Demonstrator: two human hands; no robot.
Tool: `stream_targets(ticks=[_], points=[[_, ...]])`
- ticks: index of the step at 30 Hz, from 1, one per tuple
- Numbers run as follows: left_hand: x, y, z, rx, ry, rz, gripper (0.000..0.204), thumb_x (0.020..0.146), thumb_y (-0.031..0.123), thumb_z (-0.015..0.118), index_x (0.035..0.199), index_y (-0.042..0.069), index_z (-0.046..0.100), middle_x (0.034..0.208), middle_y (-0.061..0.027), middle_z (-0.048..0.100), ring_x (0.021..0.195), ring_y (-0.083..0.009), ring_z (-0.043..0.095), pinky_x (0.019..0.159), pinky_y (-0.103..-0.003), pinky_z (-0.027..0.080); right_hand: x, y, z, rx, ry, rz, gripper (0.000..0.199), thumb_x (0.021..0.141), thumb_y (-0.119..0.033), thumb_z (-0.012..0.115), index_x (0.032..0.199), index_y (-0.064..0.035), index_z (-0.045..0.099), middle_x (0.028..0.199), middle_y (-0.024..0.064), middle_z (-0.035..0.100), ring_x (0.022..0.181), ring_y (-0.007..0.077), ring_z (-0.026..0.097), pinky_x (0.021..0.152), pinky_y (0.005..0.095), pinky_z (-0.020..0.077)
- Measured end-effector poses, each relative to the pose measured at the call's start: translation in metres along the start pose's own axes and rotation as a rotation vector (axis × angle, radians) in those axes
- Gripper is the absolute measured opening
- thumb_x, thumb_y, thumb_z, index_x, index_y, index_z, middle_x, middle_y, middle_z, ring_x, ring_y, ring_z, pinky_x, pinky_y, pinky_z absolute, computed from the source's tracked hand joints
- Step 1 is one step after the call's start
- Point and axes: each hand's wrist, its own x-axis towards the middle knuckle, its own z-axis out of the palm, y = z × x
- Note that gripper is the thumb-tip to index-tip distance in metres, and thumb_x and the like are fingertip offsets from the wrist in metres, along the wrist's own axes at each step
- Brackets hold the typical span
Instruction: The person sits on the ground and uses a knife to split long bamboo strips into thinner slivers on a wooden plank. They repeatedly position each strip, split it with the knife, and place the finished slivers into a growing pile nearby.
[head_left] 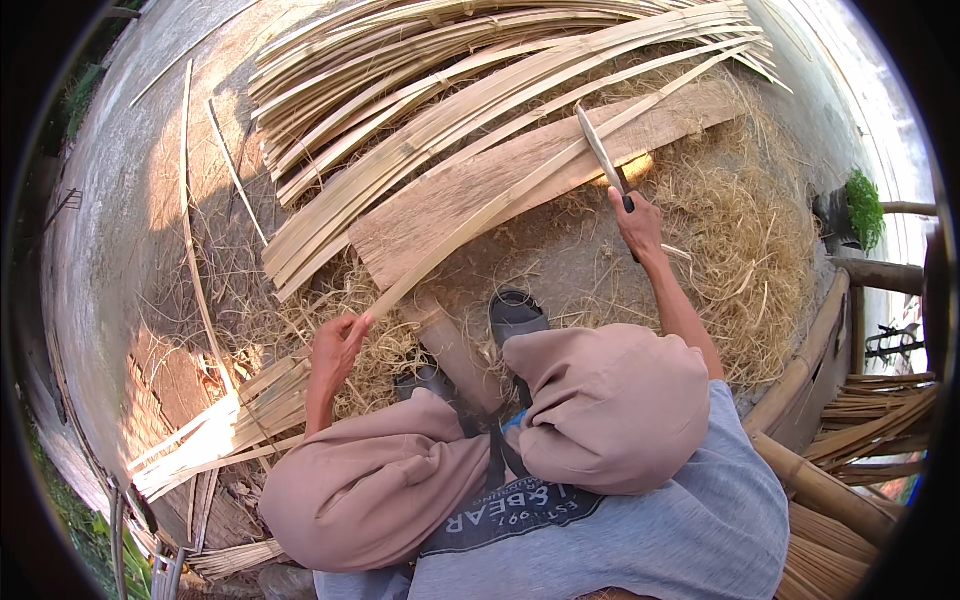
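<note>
Head view, read left to right, with places given relative to the flat brown wooden plank [470,200] lying on the ground. Far left of the plank, two thin pale bamboo slivers [187,200] lie loose on the grey concrete ground [120,180]. Below and to the left of the plank, a small bundle of short pale bamboo strips [240,415] rests beside the person's left knee. The left hand [338,345] is just below the plank's near end; its fingers [352,327] are closed narrowly around the lower end of a long pale split bamboo strip [500,195], which runs diagonally up and right across the plank's upper face. Above the plank, a large fanned pile of long pale bamboo strips [450,70] spreads across the ground, its lower strips overlapping the plank's left edge. At the plank's near end, a dark sandalled foot [515,315] rests just below it. Loose straw-coloured bamboo shavings [740,250] cover the ground around and to the right of the plank. The right hand [638,225], just right of the plank's lower edge, grips the dark handle of a long-bladed knife [600,150]; the blade lies against the long strip above the plank. Far right stand thick bamboo poles [810,365].
</note>
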Motion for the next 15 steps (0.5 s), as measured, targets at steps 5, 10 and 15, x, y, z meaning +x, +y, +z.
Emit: stream_targets(ticks=[5,10,15], points=[[0.026,-0.01,-0.013,0.02,-0.266,-0.088,0.051,0.101,0.046,0.066,0.072,0.004,0.066,0.058,0.0029,0.051,0.053,-0.0067,0.041,0.05,-0.027,0.03,-0.006,0.013,0.005,0.235,-0.019,0.249,0.068,0.099,-0.06,0.057,0.073,0.0032,0.057,0.063,0.0218,0.057,0.064,0.0353,0.063,0.063,0.0477,0.0467],[0.019,0.018,0.047,0.048,0.041,0.064,0.055,0.101,0.047,0.065,0.07,0.002,0.062,0.055,0.0001,0.049,0.054,-0.0087,0.041,0.05,-0.031,0.033,-0.104,-0.092,0.034,0.291,-0.327,0.023,0.064,0.099,-0.057,0.061,0.075,0.0023,0.058,0.062,0.0178,0.059,0.06,0.0291,0.06,0.061,0.0445,0.0475],[0.028,0.029,0.079,0.076,0.148,0.246,0.054,0.101,0.044,0.066,0.07,0.0,0.059,0.055,-0.0074,0.045,0.053,-0.0149,0.04,0.052,-0.037,0.034,-0.155,-0.116,0.029,0.142,-0.422,-0.371,0.058,0.097,-0.057,0.064,0.084,-0.0005,0.063,0.072,0.0204,0.066,0.068,0.0397,0.065,0.065,0.0484,0.0516]])
